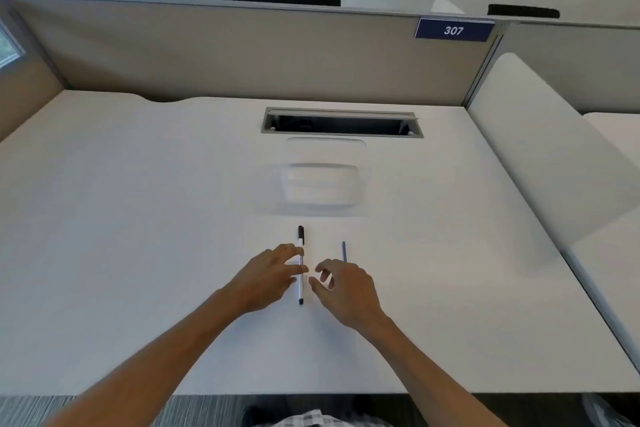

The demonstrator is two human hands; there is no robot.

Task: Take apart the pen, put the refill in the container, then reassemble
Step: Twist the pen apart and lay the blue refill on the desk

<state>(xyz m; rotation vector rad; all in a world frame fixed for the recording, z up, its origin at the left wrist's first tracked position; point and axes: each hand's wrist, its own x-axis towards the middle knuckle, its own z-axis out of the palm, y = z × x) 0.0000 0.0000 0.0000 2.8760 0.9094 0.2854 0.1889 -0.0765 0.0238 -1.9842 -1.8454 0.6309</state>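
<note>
Pen [300, 265] lying lengthwise at lower centre of the white desk [138, 218], between both hands: left hand [268, 276] open, fingertips on barrel; right hand [346, 291] open, loosely curled, just beside it.

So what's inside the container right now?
The container is clear and looks empty; motion blur hides fine detail. A blue refill lies on the desk, outside it.

Matt white desk [138, 218], seemingly clear plastic container [323, 180], smooth plastic pen [300, 265].
</note>
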